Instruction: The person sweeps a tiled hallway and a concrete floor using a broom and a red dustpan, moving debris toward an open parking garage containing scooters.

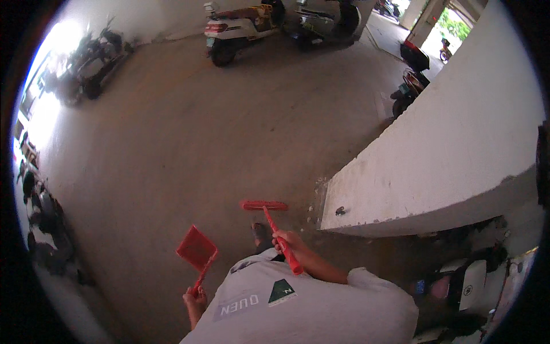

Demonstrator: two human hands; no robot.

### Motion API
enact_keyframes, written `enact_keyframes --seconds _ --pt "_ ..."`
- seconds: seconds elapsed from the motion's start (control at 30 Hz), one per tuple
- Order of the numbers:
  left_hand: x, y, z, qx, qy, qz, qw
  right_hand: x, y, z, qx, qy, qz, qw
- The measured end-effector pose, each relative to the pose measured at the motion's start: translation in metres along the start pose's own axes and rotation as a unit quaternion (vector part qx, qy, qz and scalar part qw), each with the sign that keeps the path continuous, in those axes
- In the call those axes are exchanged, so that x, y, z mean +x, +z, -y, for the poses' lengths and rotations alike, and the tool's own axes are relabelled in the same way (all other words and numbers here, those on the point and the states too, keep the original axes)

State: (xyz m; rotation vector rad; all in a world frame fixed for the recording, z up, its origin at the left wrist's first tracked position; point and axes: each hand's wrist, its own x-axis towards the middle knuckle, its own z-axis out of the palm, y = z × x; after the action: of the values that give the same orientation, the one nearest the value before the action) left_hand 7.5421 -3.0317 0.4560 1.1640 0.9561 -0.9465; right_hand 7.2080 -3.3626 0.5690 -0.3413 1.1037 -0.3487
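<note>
A red dustpan (197, 247) hangs at the left, its flat square pan held out beyond my left hand (195, 298). The fingers of that hand are closed round its short handle. My right hand (286, 241) grips the handle of a red hand brush (264, 205) in front of my body. The brush's wide head is held out ahead of a foot (259, 230), near the floor; whether its bristles touch the floor I cannot tell. Brush and dustpan are well apart from each other.
Concrete floor (217, 132) stretches ahead. A white wall (435, 143) slants in at the right, with crumbs of debris by its corner. Parked scooters stand at the back, one white (235, 28) and one dark (323, 23). More two-wheelers line the left (91, 69) and lower right (470, 284).
</note>
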Motion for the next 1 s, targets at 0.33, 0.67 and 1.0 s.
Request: enact_keyframes --seconds 0.33,0.67,1.0 --pt "0.044 0.121 -0.051 -0.024 -0.013 0.035 0.999 0.067 0.025 0.136 0.055 -0.046 0.018 0.997" --pt "0.125 0.250 -0.067 0.365 0.448 0.273 0.769 0.156 0.044 0.205 0.218 -0.057 -0.013 0.974" --pt "0.118 0.472 -0.147 -0.166 -0.049 0.033 0.984 0.249 0.112 0.308 0.176 -0.143 0.043 0.973"
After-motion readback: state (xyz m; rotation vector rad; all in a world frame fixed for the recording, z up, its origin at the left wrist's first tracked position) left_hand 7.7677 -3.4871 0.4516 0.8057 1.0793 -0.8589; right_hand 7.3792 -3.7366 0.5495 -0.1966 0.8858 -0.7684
